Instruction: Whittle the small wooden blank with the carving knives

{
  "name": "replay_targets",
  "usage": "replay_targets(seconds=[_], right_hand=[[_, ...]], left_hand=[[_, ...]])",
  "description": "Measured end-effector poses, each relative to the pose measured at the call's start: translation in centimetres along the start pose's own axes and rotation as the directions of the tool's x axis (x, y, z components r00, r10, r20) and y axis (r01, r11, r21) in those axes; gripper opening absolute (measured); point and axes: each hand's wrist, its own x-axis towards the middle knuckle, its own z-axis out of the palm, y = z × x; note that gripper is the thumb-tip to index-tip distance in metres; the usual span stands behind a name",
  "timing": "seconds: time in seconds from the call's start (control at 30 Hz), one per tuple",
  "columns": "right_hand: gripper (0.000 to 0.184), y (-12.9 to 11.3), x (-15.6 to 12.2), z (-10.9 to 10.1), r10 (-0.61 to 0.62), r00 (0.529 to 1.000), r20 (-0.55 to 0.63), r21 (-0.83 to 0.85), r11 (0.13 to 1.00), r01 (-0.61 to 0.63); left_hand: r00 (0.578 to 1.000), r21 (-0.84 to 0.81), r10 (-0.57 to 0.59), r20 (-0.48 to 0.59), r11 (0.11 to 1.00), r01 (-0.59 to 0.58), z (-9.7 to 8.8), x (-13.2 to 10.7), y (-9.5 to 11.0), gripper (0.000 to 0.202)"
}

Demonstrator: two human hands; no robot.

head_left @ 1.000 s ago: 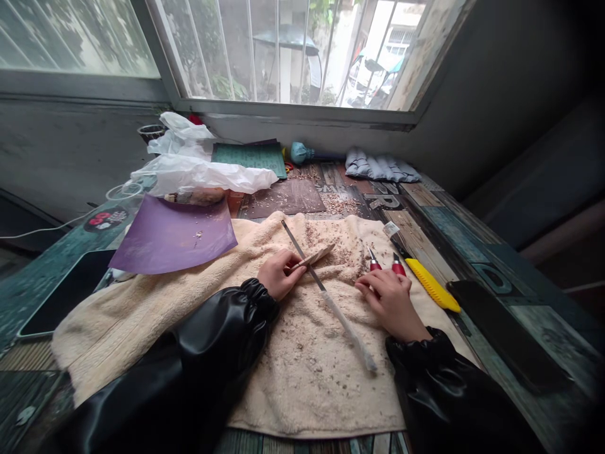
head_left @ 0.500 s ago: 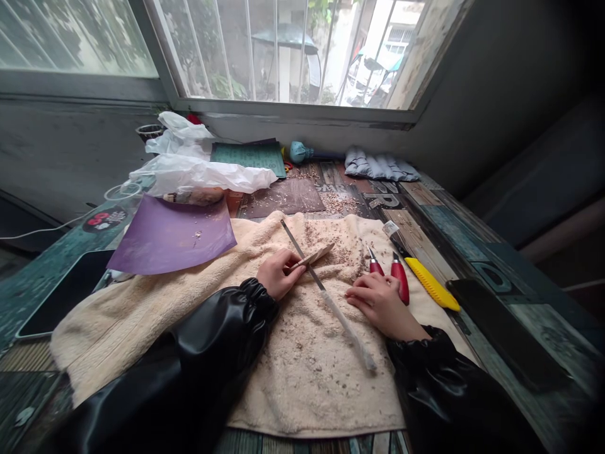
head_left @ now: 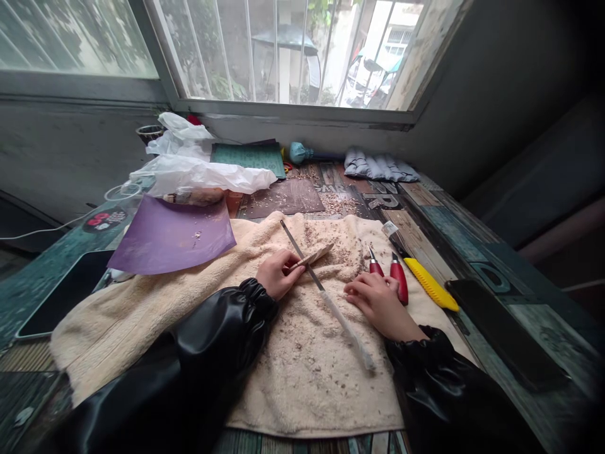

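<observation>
My left hand (head_left: 278,275) pinches a small, thin piece of wood (head_left: 316,255) with a pointed end. Beneath that wood, a long narrow metal file (head_left: 316,277) with a whitish wrapped handle (head_left: 347,331) lies slantwise on a beige towel (head_left: 302,384). To the right, my right hand (head_left: 378,301) rests on the towel, empty, its fingers loosely bent and apart from the file. Just beyond its fingers lie two red-handled carving knives (head_left: 399,280), one handle partly hidden by the hand. Dark shavings and dust are scattered over the towel.
A yellow-handled tool (head_left: 430,284) and a dark phone-like slab (head_left: 505,334) lie at right. Purple sandpaper (head_left: 174,236) and a dark tray (head_left: 69,293) are at left. Behind are a white plastic bag (head_left: 203,173), green sheets (head_left: 250,157) and a grey padded bundle (head_left: 378,165).
</observation>
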Motion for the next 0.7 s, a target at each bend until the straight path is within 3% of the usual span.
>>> replay_targets(seconds=[0.33, 0.7], right_hand=[[0.017, -0.4, 0.0, -0.1, 0.01, 1.0, -0.009, -0.002, 1.0, -0.01], [0.019, 0.9, -0.2, 0.7, 0.053, 0.998, -0.035, -0.007, 0.999, -0.054]], left_hand=[[1.0, -0.003, -0.004, -0.008, 1.0, 0.004, 0.0, 0.0, 0.2, 0.014], [1.0, 0.012, 0.004, -0.007, 1.0, -0.003, 0.0, 0.0, 0.0, 0.014]])
